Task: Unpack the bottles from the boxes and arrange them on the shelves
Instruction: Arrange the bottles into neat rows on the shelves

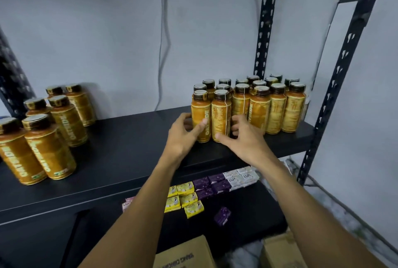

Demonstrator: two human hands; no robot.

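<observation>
Several amber bottles with dark caps and gold labels stand packed together at the right end of the black shelf (pixel 133 145), the cluster (pixel 277 108) reaching the rear post. My left hand (pixel 181 136) curls round the front-left bottle (pixel 201 110), thumb on its label and fingers behind its left side. My right hand (pixel 243 140) holds the neighbouring bottle (pixel 221 112), thumb at its base and fingers curled at its right side. Both bottles stand upright on the shelf, touching each other.
A second group of the same bottles (pixel 58 121) stands at the shelf's left end. On the lower shelf lie yellow soap bars (pixel 189 196), purple ones (pixel 211 183) and white ones (pixel 243 178). Cardboard boxes (pixel 185 254) sit below. A black slotted post (pixel 336 87) rises at the right.
</observation>
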